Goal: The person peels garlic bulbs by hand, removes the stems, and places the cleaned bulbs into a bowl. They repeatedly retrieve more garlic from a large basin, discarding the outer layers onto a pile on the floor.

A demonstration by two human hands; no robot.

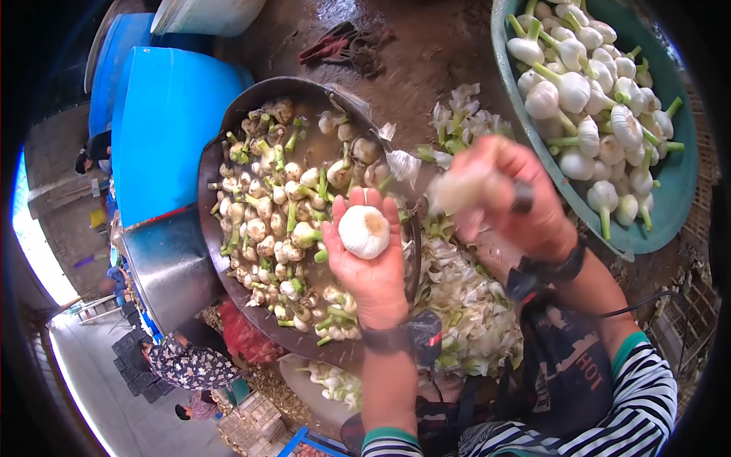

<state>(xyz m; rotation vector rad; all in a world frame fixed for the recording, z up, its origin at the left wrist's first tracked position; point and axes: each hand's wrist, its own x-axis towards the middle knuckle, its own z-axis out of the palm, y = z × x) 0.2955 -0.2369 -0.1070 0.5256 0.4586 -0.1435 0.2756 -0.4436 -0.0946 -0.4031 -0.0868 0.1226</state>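
A white garlic bulb rests in the palm of my left hand, with the fingers curled up around it, over the edge of a dark round pan. That pan holds murky water and many unpeeled bulbs with green stems. To the right, my right hand is blurred by motion. Its fingers are closed round a dark handle-like object, and pale peel-like material is smeared beside them. Loose peelings lie between and below my hands.
A green tub of cleaned white bulbs stands at the upper right. Blue barrels and a metal drum are beyond the pan. A red net sack and a person in a flowered top appear lower left. Dark cloth lies on wet ground.
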